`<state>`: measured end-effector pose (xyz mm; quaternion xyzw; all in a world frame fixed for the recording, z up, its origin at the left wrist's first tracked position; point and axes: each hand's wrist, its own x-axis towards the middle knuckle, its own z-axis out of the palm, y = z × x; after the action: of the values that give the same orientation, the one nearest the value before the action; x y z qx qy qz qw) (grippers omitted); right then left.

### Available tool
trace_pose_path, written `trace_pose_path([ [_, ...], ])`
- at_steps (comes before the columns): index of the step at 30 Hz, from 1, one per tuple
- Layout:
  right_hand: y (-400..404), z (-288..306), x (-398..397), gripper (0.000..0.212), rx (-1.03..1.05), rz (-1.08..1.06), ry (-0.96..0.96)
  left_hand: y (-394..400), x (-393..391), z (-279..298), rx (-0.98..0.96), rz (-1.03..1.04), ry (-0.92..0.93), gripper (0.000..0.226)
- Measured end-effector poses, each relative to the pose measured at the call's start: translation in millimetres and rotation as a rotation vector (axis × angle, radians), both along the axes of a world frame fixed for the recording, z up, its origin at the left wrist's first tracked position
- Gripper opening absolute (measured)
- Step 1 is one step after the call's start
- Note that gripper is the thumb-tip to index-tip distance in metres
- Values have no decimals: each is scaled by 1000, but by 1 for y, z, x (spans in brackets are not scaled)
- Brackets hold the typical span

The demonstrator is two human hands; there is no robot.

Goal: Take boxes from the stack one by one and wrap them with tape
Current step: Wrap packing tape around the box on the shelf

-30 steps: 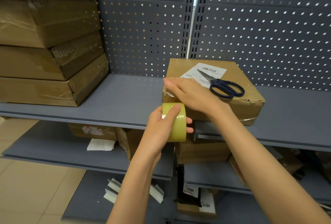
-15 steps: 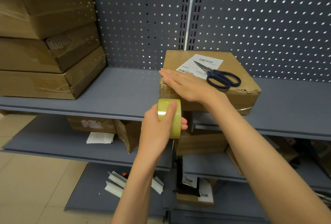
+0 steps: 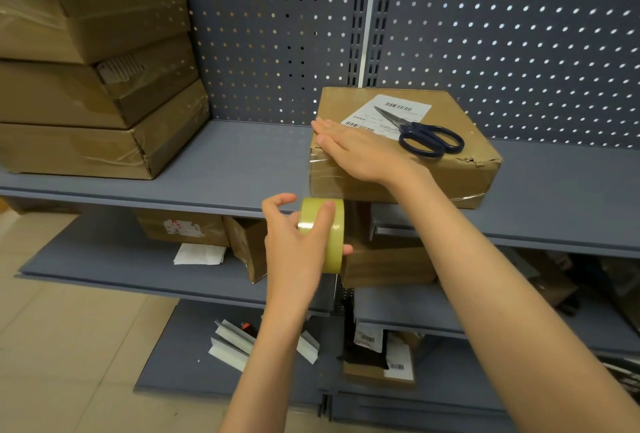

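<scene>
Box (image 3: 408,169) being wrapped sits at the front edge of the grey shelf (image 3: 225,169), its near corner slightly overhanging, well apart from the stack (image 3: 97,86) of taped boxes at the shelf's far left. Largest thing in view is the shelf unit itself, with a perforated back panel (image 3: 519,51) and lower shelves holding loose cartons and paper. On the box's top lie a printed label (image 3: 388,114) and dark-handled scissors (image 3: 429,136), blades over the label.

Right hand (image 3: 360,152) lies flat, fingers straight, pressing the box's top left edge where tape already runs over the corner; it grasps nothing. Left hand (image 3: 298,242) grasps the tape roll (image 3: 325,235) just below the shelf edge, thumb across the outer face and fingers behind; a strip seems to run from the roll up the box's front face, though it is hard to make out.

Risks, as I judge them: a pull on the roll could drag the box off the edge if the flat hand eases up. Tape may wrinkle or stick to itself if tension drops. Tilting the box to pass the roll under would likely send the scissors sliding off.
</scene>
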<state>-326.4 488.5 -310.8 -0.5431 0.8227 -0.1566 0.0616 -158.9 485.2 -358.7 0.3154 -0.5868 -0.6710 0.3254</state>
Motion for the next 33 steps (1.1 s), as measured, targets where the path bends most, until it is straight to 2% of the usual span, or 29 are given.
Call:
trace_pose_path([
  [7,0,-1,0,48,-19,-7,-2,-11,-6,-3,-83,55,-8,18],
  [12,-2,-2,-1,48,-22,3,12,-20,-12,-7,-185,103,-92,12],
  [18,-2,-3,-2,48,-35,8,16,-22,-13,-7,-227,112,-112,5],
  [25,-2,-3,-1,48,-32,0,51,-17,-19,-9,-197,176,-31,8],
  [30,-4,-4,-1,48,-43,-16,45,-16,-20,-10,-219,185,-54,12],
  [33,0,-2,2,43,-194,-50,-94,-15,-20,-9,-195,182,-41,10],
])
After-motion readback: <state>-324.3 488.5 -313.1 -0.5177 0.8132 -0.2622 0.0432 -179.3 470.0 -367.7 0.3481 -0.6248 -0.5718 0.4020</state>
